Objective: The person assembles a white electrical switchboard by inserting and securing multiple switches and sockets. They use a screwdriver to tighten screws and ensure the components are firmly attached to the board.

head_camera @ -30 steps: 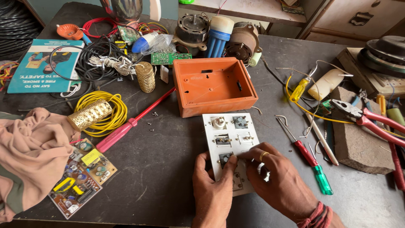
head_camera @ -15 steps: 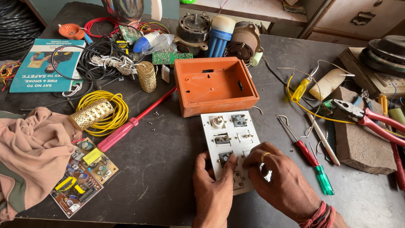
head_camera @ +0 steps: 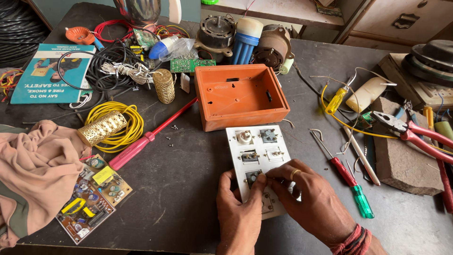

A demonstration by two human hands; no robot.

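Both hands pinch the near end of the white switch plate (head_camera: 257, 156); left hand (head_camera: 240, 212) and right hand (head_camera: 309, 200) equally close; its long axis runs away toward the orange box (head_camera: 238, 97).

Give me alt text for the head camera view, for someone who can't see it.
Both hands, left hand and right hand, press on the near end of a white switch plate on a dark workbench. An empty orange box sits just behind it, with screwdrivers, wire coils and circuit boards scattered around.

Beyond the hands lay four screwdrivers (head_camera: 150, 134), two gold mesh cylinders (head_camera: 102, 127), two circuit boards (head_camera: 92, 198), and one orange box (head_camera: 239, 96).
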